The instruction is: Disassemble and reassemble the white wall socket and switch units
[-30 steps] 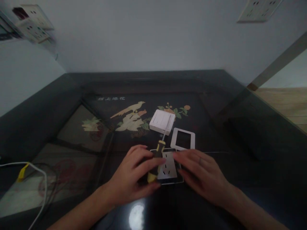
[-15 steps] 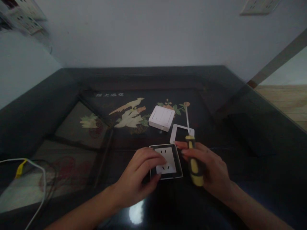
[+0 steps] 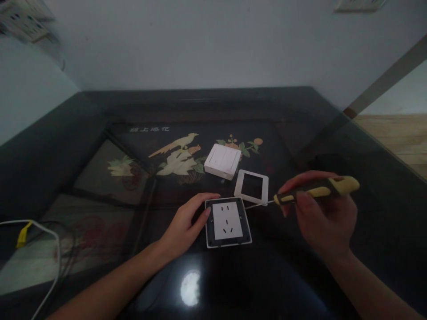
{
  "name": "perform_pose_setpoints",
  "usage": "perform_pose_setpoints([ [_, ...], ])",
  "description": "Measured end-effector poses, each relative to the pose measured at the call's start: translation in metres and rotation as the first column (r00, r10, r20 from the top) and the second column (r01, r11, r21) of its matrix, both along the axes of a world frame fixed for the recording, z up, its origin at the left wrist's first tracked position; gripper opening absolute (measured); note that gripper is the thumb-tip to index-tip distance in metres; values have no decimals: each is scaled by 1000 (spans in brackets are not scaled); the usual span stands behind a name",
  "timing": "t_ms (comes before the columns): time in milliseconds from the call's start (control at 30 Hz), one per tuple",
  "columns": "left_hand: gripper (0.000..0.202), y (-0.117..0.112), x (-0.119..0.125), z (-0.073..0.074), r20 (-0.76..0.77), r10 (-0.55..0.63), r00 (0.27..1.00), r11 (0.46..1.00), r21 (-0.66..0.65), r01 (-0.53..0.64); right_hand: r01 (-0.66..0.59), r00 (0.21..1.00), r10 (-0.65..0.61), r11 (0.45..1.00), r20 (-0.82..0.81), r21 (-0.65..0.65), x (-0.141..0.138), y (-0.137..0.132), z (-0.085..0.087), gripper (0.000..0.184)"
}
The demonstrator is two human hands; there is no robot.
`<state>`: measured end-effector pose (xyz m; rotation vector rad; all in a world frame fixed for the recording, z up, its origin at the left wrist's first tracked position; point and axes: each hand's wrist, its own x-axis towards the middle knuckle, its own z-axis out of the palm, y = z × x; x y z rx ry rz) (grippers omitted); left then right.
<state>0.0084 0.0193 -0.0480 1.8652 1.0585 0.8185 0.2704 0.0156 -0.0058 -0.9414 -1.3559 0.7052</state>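
Observation:
A white wall socket in a dark frame (image 3: 227,221) lies flat on the dark glass table (image 3: 333,146). My left hand (image 3: 185,225) rests against the socket's left edge, fingers stretched and together, steadying it. My right hand (image 3: 323,217) is closed round the black-and-yellow handle of a screwdriver (image 3: 308,193). Its thin shaft points left, with the tip at the socket's upper right corner, beside a white square frame plate (image 3: 251,186).
A white switch module (image 3: 223,160) lies behind the frame plate, over a bird-and-flower inlay. White and dark cables with a yellow tag (image 3: 22,238) lie at the table's left. Sockets hang on the walls at top left (image 3: 20,24) and top right.
The screwdriver passed from my left hand to my right, then swung from pointing away to pointing left at the socket's corner. My left hand slid off the socket's face to its left edge.

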Motion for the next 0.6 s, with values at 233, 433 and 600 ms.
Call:
perform_pose_setpoints([
  [233, 32, 1, -1, -2, 8, -13, 1000, 1000, -2, 13, 14, 996, -14, 1000, -83, 0, -9, -2, 5, 43],
  [433, 32, 2, 1, -2, 15, -17, 1000, 1000, 11, 17, 48, 999, -48, 998, 19, 40, -9, -3, 5, 40],
  [600, 32, 2, 0, -3, 16, -11, 1000, 1000, 7, 11, 60, 997, -63, 996, 40, 60, -11, -3, 8, 39],
])
